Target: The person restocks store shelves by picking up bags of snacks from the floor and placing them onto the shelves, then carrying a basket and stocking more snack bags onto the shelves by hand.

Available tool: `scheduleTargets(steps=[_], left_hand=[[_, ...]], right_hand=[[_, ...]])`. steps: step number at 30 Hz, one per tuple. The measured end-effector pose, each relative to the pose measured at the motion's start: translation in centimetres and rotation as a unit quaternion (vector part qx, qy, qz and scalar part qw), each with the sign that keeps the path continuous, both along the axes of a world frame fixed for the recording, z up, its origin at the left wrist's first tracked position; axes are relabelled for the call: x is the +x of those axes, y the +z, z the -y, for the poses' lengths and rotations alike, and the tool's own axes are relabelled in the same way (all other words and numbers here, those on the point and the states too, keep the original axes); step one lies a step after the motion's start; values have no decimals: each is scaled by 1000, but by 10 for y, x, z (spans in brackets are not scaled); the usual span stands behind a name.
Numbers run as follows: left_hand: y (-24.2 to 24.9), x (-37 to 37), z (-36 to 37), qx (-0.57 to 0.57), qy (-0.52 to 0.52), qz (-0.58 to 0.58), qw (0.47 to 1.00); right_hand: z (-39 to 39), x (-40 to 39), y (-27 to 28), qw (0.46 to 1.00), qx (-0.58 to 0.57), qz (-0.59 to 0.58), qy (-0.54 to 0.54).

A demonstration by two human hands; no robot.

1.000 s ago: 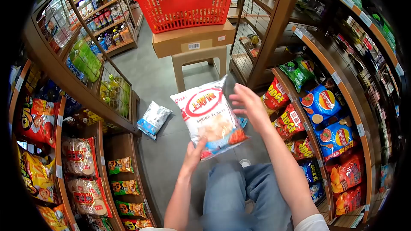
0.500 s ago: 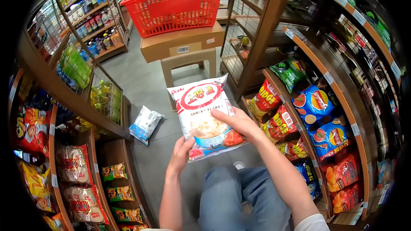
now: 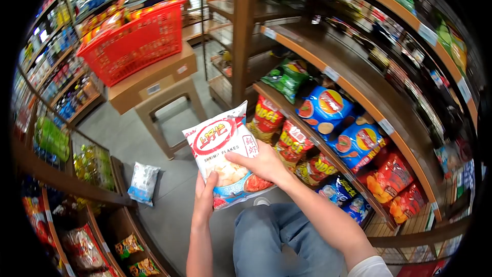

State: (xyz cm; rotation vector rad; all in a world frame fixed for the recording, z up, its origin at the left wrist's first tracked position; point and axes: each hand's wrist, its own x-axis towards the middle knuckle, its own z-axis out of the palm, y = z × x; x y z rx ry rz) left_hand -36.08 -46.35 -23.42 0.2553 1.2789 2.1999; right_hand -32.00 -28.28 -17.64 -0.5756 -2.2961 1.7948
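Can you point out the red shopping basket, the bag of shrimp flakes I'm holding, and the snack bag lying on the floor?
Red shopping basket (image 3: 137, 45): head view, on its side wall.
Bag of shrimp flakes (image 3: 219, 155): head view, on its front.
Snack bag on the floor (image 3: 145, 180): head view, on its upper face.

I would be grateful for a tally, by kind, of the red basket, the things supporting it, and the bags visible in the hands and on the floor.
Red basket: 1
Cardboard box: 1
Stool: 1
Bags: 2, the held bag and the floor bag
Total: 5
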Motion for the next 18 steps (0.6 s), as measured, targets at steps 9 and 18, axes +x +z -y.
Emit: scheduleTargets(steps=[9,18], left_hand=[[14,45,-66,5,-71,-83,994],[17,108,-76,-17,-135,-92,986]], right_hand=[[-37,97,28,991,35,-11,-128],[-33,187,31,974,6,60,-220]])
